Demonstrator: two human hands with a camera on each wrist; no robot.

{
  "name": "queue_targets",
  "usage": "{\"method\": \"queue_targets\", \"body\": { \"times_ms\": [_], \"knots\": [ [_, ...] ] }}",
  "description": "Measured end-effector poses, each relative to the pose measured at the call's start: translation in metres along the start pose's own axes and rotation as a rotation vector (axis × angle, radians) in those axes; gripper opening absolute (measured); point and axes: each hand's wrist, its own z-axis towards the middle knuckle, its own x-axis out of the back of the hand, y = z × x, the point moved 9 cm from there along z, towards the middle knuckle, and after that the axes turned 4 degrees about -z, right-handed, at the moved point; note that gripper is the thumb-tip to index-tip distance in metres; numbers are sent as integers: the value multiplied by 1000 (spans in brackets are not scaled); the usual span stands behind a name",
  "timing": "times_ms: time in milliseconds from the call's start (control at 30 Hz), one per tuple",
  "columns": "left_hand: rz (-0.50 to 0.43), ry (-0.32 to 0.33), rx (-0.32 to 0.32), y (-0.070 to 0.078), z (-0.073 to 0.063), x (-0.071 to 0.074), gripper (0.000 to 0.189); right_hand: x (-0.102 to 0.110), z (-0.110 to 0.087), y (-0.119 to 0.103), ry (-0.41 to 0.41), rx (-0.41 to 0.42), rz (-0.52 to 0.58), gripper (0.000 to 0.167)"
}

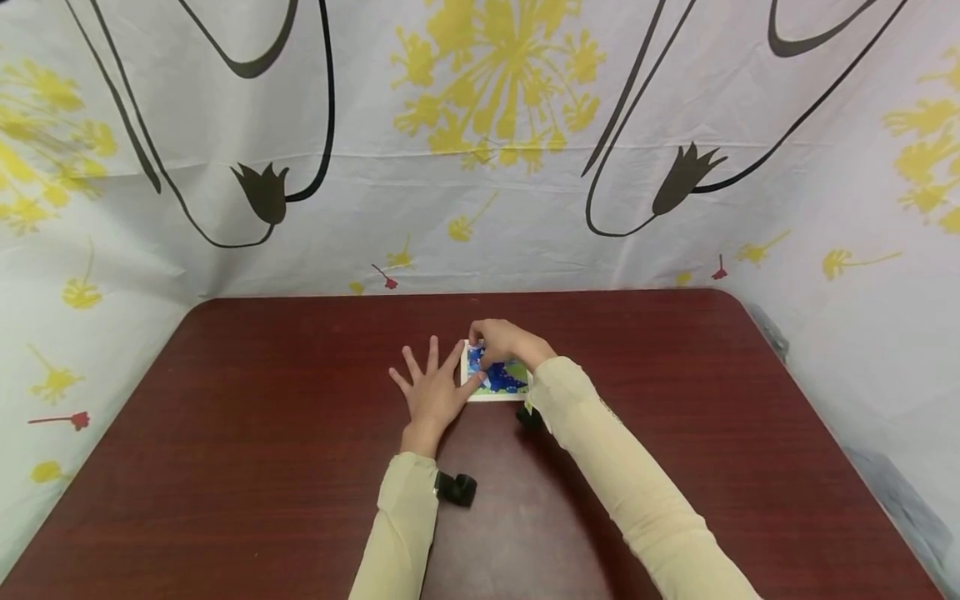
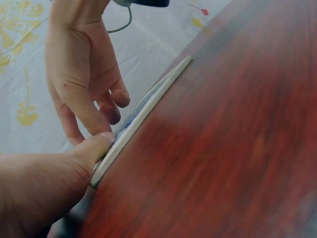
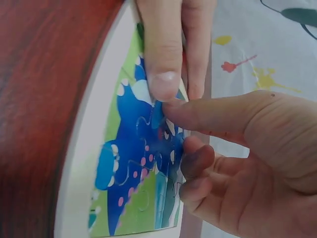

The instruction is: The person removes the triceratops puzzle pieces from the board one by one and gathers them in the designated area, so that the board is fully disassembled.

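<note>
A small jigsaw puzzle [image 1: 504, 379] in a white frame lies on the table, showing a blue dinosaur on green; its interlocking pieces [image 3: 131, 148] appear in the right wrist view. My left hand [image 1: 435, 398] rests beside its left edge, fingers spread, with the thumb [image 3: 165, 64] pressing on the picture. My right hand [image 1: 504, 342] reaches over from the right. Its thumb [image 3: 208, 116] touches the puzzle close to the left thumb's tip, while other fingers bend over the far side. Whether a piece sits between those fingertips is hidden.
The reddish-brown wooden table [image 1: 262, 433] extends around the puzzle on every side. Behind it hangs a white sheet [image 1: 480, 225] with yellow and grey flower prints. Dark camera mounts [image 1: 456, 490] are strapped at the wrists, over pale yellow sleeves [image 1: 637, 492].
</note>
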Motion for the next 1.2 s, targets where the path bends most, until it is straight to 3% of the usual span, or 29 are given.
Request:
{"method": "queue_targets", "body": {
  "times_ms": [100, 333, 433, 733, 967, 1200],
  "knots": [
    [2, 7, -6, 1, 0, 0, 72, 0, 0, 2, 8, -6, 25, 31],
    [4, 2, 3, 1, 1, 1, 71, 4, -5, -3, 111, -3, -103, 32],
    [4, -2, 5, 1, 1, 1, 71, 6, -5, -3, 127, -2, -98, 29],
    [-9, 5, 1, 1, 1, 1, 71, -2, 2, 6, -22, -49, 75, 30],
    [-19, 2, 5, 1, 1, -1, 72, -4, 5, 8, -62, -45, 148, 35],
    [-8, 8, 2, 0, 2, 0, 72, 3, 3, 3, 59, 22, 52, 34]
  ]
}}
